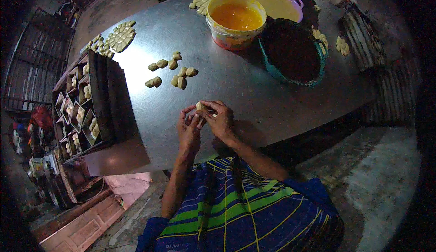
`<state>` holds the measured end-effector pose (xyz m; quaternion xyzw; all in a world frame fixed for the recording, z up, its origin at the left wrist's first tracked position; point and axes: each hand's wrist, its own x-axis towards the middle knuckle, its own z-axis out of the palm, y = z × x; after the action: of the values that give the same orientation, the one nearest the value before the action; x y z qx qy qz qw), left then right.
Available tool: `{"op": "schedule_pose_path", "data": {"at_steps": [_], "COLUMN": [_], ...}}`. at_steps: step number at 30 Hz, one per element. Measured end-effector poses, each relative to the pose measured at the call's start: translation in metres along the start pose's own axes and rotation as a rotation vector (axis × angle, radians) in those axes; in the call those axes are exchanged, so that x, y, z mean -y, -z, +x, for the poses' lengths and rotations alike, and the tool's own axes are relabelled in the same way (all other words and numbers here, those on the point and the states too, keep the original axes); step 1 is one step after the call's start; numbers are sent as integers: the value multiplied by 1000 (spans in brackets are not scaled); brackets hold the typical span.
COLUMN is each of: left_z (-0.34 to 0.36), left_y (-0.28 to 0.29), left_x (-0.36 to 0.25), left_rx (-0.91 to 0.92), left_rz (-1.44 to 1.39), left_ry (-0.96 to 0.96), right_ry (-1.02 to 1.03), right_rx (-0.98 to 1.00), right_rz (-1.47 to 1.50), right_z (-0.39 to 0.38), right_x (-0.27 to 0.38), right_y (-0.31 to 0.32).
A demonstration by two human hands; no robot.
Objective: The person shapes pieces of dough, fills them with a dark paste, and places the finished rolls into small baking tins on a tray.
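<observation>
Both my hands meet over the near edge of a metal table, pinching a small pale piece of dough [199, 106] between their fingertips. My left hand [188, 126] grips it from the left, and my right hand [220, 121] closes on it from the right. The fingers hide part of the dough. Just beyond them several loose dough pieces [180, 82] lie on the metal table [227, 77], some touching one another. Farther off at the left is a flat, scored round of dough [121, 37].
At the left edge stands a dark wooden crate [119, 102] with paper-lined compartments holding dough pieces. Toward the back are a bucket of orange liquid [236, 18], a teal tub with dark contents [290, 54] and a purple-rimmed basin [279, 4]. More scored dough [205, 1] sits behind the bucket.
</observation>
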<state>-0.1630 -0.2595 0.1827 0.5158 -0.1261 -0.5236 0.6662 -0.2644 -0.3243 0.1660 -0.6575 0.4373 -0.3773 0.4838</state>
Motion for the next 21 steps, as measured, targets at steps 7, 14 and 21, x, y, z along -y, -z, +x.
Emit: {"op": "schedule_pose_path", "data": {"at_steps": [7,14,21], "left_z": [-16,-34,-32], "left_y": [-17,-100,-136], "left_x": [1,-13,11], "left_rx": [-115,31,401], "left_rz": [455,1087,797], "left_ry": [-160,-1110,-958], "right_ry": [-155,-97,-115], "right_rx": [16,235,437], "right_rz": [294,230,608], "right_z": [-8,-34,-24], "right_x": [-16,35,28], "right_y": [29,81,155]}}
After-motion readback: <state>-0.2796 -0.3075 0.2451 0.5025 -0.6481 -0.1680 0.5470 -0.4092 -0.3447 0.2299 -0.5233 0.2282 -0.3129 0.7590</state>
